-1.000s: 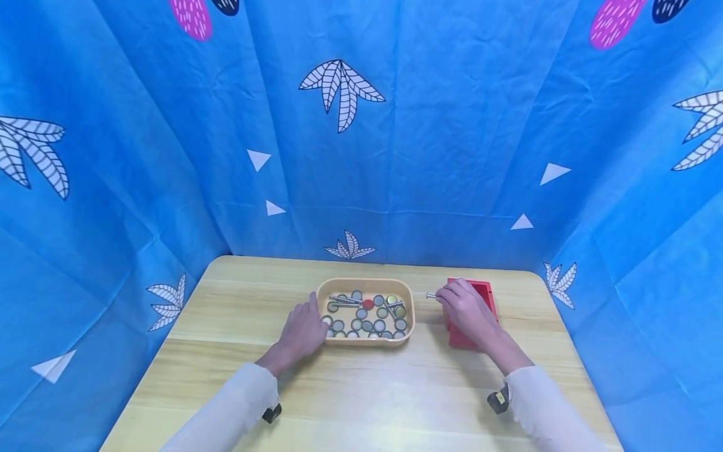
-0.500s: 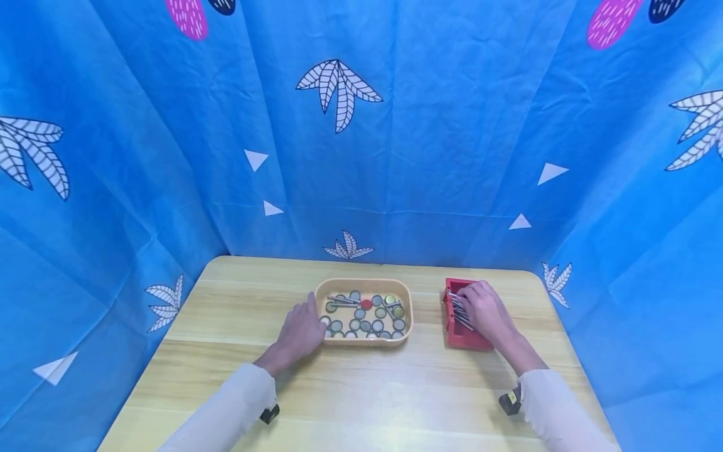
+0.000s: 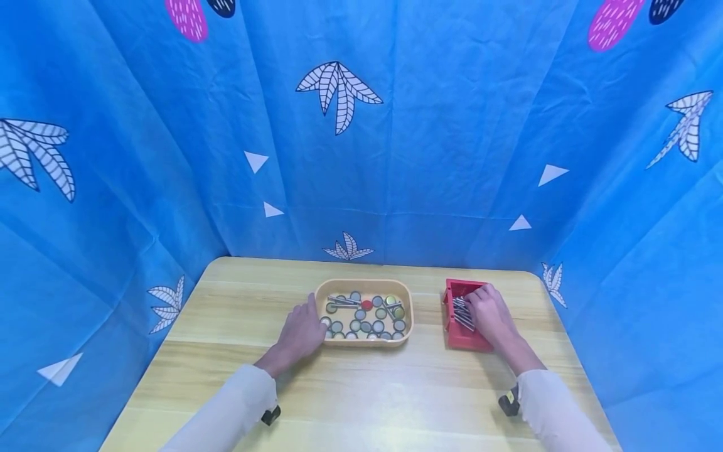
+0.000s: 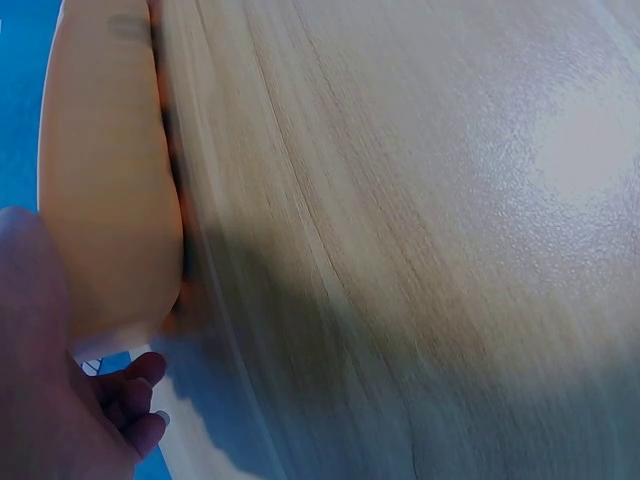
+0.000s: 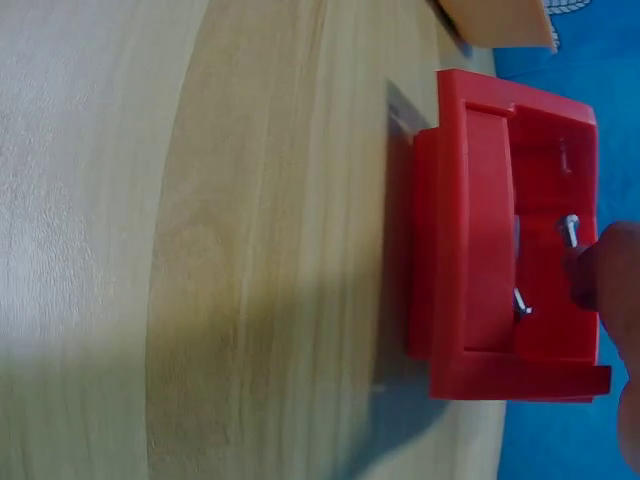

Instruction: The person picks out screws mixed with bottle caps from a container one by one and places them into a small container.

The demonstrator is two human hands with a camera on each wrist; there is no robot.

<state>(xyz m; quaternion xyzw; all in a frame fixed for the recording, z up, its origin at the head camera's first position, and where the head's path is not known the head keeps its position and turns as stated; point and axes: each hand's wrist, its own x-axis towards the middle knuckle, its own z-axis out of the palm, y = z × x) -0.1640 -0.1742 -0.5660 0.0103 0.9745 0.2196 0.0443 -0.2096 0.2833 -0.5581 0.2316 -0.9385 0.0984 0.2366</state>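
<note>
My left hand (image 3: 302, 329) grips the left end of a pale orange tray (image 3: 364, 344), thumb at its rim. The left wrist view shows the tray's outer wall (image 4: 110, 170) beside the hand (image 4: 50, 390). Round bottle caps (image 3: 378, 326), one of them red, and several metal bolts (image 3: 343, 302) lie in the tray. My right hand (image 3: 491, 314) reaches into a red bin (image 3: 467, 342) with several bolts (image 3: 463, 318) in it. In the right wrist view, its fingers (image 5: 590, 275) pinch a bolt (image 5: 570, 230); the fingertips are partly hidden.
The light wooden table (image 3: 361, 402) extends in front of both containers, with a gap between tray and bin. A blue patterned curtain (image 3: 452, 125) hangs behind and at both sides. Black wrist cameras (image 3: 271, 414) sit near the cuffs.
My right hand has moved right with a bolt, from the bin's left side into the bin, and has lowered there. My left hand has stayed at the tray.
</note>
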